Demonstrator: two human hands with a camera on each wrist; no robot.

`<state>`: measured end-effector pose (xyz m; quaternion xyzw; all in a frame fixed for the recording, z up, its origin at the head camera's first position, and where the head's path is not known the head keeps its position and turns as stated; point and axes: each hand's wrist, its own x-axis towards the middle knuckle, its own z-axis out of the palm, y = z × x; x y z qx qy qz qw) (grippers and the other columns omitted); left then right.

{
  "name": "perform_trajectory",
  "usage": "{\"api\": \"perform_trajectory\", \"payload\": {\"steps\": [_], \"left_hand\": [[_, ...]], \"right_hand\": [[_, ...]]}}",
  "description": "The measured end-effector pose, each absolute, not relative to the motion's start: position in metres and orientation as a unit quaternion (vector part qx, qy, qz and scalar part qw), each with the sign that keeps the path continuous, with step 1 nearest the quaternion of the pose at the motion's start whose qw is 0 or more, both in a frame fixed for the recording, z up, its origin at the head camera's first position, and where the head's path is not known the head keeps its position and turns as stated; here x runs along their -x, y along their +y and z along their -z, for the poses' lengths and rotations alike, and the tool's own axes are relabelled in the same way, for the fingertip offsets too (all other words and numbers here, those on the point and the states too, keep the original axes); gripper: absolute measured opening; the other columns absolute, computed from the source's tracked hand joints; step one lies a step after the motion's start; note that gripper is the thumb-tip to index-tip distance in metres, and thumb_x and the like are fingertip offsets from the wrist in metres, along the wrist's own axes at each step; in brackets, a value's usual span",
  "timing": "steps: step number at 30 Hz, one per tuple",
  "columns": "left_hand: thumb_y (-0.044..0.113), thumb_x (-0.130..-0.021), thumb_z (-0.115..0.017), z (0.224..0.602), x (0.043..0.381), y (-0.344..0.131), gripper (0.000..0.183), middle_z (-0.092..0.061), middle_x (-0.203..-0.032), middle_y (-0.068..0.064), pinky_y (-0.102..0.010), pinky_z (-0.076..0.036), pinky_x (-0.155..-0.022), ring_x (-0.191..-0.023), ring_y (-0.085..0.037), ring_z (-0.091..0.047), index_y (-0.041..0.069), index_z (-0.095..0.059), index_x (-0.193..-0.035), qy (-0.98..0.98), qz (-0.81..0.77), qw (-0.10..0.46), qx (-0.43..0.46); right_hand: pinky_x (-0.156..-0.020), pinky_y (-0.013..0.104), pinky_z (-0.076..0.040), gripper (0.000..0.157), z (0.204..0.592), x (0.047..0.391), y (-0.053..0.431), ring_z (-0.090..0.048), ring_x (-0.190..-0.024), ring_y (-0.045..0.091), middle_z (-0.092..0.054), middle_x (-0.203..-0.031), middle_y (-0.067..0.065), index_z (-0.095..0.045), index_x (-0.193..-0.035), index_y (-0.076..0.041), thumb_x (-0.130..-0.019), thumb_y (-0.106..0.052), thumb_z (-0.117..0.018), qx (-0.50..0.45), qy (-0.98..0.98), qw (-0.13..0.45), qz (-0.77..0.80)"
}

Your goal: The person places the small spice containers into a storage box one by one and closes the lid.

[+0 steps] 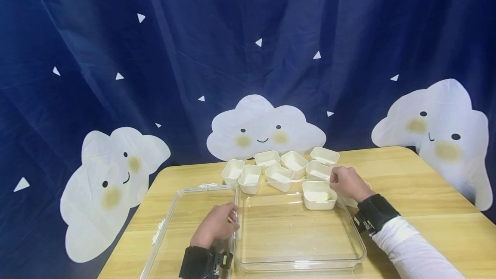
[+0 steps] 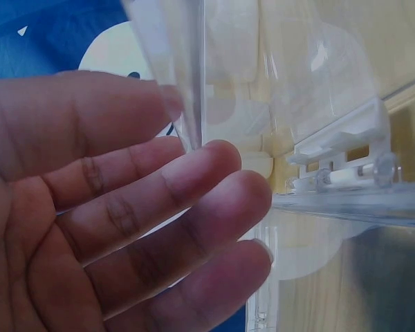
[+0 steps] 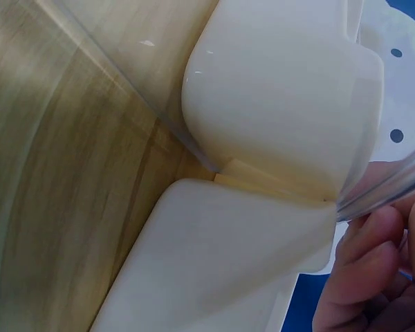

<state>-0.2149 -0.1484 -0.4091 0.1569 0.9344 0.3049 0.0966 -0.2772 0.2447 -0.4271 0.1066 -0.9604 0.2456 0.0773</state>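
Clear plastic rectangular box (image 1: 300, 265): we see it on the pale wood-grain surface (image 1: 422, 180), open side up, between the left and right edges.
Clear plastic flat lid (image 1: 187, 223): it lies beside the box, toward the surface's left edge, with white plastic clips (image 1: 158, 232) along its outer side.
Small cream tub with rounded corners (image 1: 319, 204): it sits at the box's far right corner.
Second cream tub (image 1: 348, 202): we find it near the box's right wall, mostly hidden.
Seven more cream tubs (image 1: 280, 177): they stand grouped near the surface's far edge.
Bare right hand (image 1: 350, 184): fingers bent at the cornered tub's right rim; we cannot tell whether they pinch it or the box's wall.
Bare left hand (image 1: 217, 224): released, fingers loosely bent and spread from the thumb, at the seam between lid and box; we cannot tell whether it touches either.
Dark blue cloth with smiling white clouds (image 1: 267, 72): it hangs beyond the far edge.
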Motion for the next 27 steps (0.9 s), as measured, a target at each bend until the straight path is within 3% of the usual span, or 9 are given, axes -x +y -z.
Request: {"api": "perform_trajectory", "payload": {"steps": [27], "left_hand": [[0.002,-0.080,-0.071,0.4124,0.2168,-0.1489,0.039,-0.062,-0.086,-0.002,-0.035,-0.048,-0.064,-0.075,-0.019,-0.056,-0.004,-0.060,-0.117,0.936,-0.300,0.102,-0.151]], "right_hand": [[-0.054,0.031,-0.041,0.012,0.4299,0.2785,0.2430,-0.050,-0.060,0.018,-0.053,-0.065,0.000,-0.057,-0.072,-0.009,-0.076,0.000,-0.064,-0.108,-0.958,0.094,-0.247]]}}
